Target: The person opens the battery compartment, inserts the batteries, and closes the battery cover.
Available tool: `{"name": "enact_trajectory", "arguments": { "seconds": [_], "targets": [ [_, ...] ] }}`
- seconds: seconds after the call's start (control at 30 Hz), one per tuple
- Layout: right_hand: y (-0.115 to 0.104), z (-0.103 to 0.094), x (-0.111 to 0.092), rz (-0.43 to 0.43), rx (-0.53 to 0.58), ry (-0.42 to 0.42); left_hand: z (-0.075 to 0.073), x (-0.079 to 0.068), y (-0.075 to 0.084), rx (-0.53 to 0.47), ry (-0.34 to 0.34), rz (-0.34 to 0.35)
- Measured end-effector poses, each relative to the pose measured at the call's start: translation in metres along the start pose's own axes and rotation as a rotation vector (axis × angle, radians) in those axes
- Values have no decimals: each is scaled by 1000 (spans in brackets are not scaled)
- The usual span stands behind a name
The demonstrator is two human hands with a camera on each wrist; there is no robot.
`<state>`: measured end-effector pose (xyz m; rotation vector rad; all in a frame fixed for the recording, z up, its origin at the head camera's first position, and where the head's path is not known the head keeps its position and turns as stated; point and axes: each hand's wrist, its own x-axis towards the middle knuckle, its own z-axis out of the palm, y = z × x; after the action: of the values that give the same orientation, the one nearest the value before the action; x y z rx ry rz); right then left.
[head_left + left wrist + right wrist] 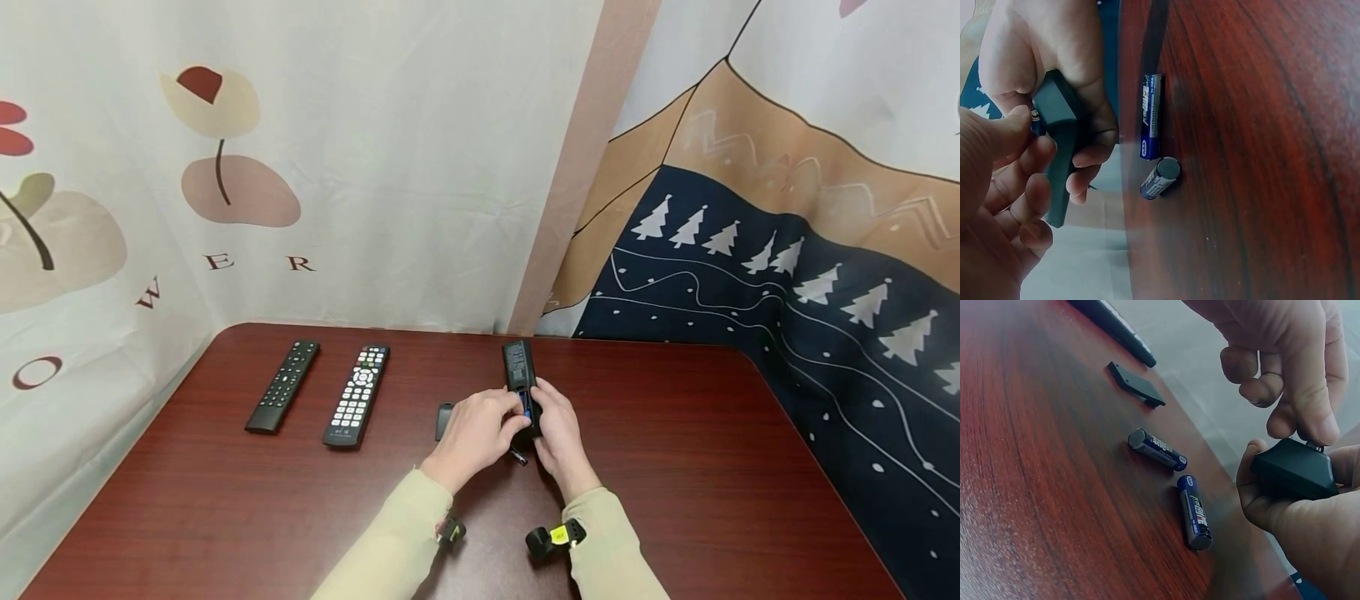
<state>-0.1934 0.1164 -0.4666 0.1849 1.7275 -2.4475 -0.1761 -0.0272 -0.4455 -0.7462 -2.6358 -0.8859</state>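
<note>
My right hand (561, 429) grips a black remote control (518, 364), its back facing up and its battery compartment uncovered. Blue shows inside the compartment in the head view. My left hand (480, 429) reaches over the lower end of this remote, thumb and fingertips pinching a small blue battery (1036, 122) at the compartment; the fingers hide most of it. On the table below the hands lie two loose blue-and-silver batteries, one battery (1157, 450) nearer the detached battery cover (1137, 384) and another battery (1194, 513) close beside it.
Two more black remotes lie face up on the left of the brown table (187, 500): a slim remote (283, 387) and a wider remote (357, 396) with white buttons. Printed curtains (420, 167) hang behind the table's far edge.
</note>
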Motion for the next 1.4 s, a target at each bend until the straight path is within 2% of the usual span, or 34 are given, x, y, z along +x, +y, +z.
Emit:
{"name": "enact_trajectory", "arguments": {
  "seconds": [0.33, 0.6, 1.4],
  "targets": [
    [-1, -2, -4, -55, 14, -40, 2, 0, 0, 16, 24, 5],
    [-3, -1, -2, -4, 5, -6, 3, 1, -2, 43, 30, 26],
    [-4, -2, -4, -21, -1, -21, 10, 0, -1, 13, 53, 34]
  ]
}}
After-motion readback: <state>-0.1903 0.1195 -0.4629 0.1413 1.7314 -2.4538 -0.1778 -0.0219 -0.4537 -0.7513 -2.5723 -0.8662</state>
